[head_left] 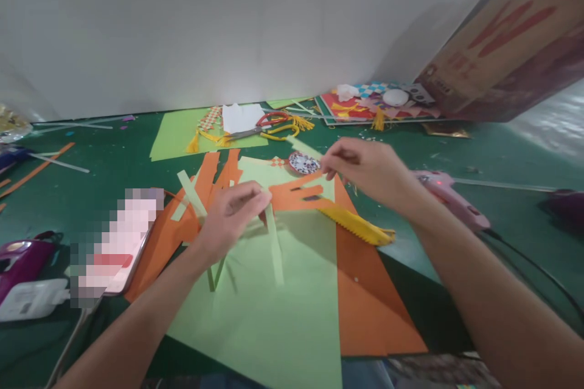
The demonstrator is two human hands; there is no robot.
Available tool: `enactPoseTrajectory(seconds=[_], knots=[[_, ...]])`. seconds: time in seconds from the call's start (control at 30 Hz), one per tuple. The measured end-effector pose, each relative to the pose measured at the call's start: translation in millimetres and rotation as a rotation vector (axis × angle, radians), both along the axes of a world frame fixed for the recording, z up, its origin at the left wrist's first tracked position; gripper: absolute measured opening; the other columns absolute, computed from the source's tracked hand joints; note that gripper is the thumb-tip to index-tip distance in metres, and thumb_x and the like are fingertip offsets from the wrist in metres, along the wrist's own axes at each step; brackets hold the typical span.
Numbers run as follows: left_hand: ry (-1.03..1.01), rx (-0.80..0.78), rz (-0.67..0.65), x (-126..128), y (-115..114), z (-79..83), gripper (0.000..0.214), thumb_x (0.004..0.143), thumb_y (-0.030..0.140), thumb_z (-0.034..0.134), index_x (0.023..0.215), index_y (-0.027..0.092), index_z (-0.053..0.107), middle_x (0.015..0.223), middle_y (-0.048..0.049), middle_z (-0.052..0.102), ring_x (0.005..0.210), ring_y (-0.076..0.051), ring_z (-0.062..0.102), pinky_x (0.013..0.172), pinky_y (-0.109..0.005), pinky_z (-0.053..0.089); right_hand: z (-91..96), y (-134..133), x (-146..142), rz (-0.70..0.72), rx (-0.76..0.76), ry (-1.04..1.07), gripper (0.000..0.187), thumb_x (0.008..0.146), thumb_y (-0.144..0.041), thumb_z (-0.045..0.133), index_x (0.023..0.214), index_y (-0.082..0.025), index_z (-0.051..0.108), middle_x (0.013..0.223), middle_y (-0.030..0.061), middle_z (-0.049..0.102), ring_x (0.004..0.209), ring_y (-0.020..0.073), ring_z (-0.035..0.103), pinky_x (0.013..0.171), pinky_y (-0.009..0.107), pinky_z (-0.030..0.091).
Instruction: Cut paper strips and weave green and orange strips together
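Observation:
My left hand (pixel 228 216) is closed in a pinch on orange paper strips (pixel 289 196) that stretch right, with gaps between them. A pale green paper strip (pixel 275 249) hangs down from its fingertips. My right hand (pixel 367 167) pinches another pale green strip (pixel 304 149), whose free end points up and left. Its fingertips are also by the far end of an orange strip; whether they grip it I cannot tell. Beneath both hands lies a large light green sheet (pixel 283 328) over orange sheets (pixel 374 310). Loose green strips (pixel 192 194) lie left of my left hand.
A yellow cutter-like tool with a toothed edge (pixel 360 228) lies right of centre. Scissors (pixel 246 132) and a small patterned round dish (pixel 303 162) sit behind. A pink glue gun (pixel 451 197) with a cable is at right. A phone (pixel 121 243) and white bottle (pixel 34 299) are at left.

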State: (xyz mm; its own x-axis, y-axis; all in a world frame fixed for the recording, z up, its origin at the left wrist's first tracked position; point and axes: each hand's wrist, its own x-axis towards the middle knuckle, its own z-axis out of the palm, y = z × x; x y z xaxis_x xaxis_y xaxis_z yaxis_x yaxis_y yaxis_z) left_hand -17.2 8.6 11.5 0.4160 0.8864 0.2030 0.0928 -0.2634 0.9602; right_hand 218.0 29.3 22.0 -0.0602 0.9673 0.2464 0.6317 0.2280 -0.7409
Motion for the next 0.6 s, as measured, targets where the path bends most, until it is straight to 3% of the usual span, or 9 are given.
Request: enactPoseTrajectory(seconds=[0.17, 0.37, 0.6], knots=[[0.221, 0.003, -0.153, 2, -2, 3.8, 0.034, 0.087, 0.033, 0.048, 0.057, 0.019, 0.043, 0.054, 0.0038, 0.041, 0.051, -0.010, 0.040, 0.050, -0.024, 0.032, 15.3, -3, 13, 0.154, -0.098, 0.257, 0.023, 0.078, -0.040, 0.062, 0.069, -0.019, 0.057, 0.062, 0.0030, 0.064, 0.047, 0.0108, 0.056, 0.038, 0.024, 0.034], [0.359, 0.087, -0.195, 4, -1, 2.1, 0.031, 0.087, 0.030, 0.044, 0.058, 0.018, 0.039, 0.055, 0.0040, 0.041, 0.053, -0.009, 0.037, 0.051, -0.023, 0.030, 19.7, -9, 7, 0.321, -0.217, 0.128, 0.027, 0.078, -0.043, 0.061, 0.074, -0.017, 0.064, 0.059, -0.0006, 0.058, 0.053, 0.0096, 0.049, 0.048, 0.025, 0.033], [0.392, 0.258, -0.148, 3, -1, 0.7, 0.026, 0.085, 0.025, 0.043, 0.060, 0.018, 0.039, 0.056, 0.0046, 0.040, 0.052, -0.009, 0.036, 0.052, -0.022, 0.031, 24.3, -8, 11, 0.353, -0.254, 0.073, 0.025, 0.081, -0.043, 0.057, 0.074, -0.019, 0.058, 0.067, -0.0009, 0.056, 0.055, 0.0090, 0.044, 0.054, 0.026, 0.032]])
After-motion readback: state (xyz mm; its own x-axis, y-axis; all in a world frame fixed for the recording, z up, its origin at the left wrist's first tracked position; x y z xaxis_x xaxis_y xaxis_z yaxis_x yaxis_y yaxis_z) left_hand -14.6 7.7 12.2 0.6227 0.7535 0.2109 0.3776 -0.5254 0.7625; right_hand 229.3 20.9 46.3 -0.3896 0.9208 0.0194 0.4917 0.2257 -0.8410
